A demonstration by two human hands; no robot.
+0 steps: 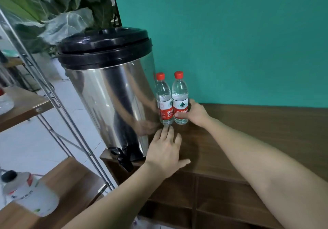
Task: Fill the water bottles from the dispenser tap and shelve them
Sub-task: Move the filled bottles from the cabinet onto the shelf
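Steel and black plastic made up the dispenser [113, 93], which stood at the left end of the wooden cabinet [257, 140], its tap [124, 159] hanging past the near-left edge, probably so a bottle could be held beneath the spout without the top getting in the way. Two clear bottles with red caps and red-and-white labels stood upright just right of the dispenser, against the teal wall [230, 33]: the left bottle [166, 102] almost touching the steel side, the right bottle [180, 101] touching or nearly touching its neighbour. Both were capped, and whether they held water could not be told.

Grouping them beside the tank looked like staging, close to the tap and within reach of both arms.

The right hand [195, 112] was at the right bottle's lower half, its thumb lying across the front of the label and the other fingers curled round the far side, so it gripped that bottle. The left hand [165, 150] lay flat on the cabinet top near the bottles, fingers straight and slightly spread, tips just short of the left bottle's base, thumb out to the right; it held nothing.

A wire rack with wooden shelves [71, 180] stood to the left, with a white jug [30, 193] on the near shelf, seemingly where filled bottles would go.
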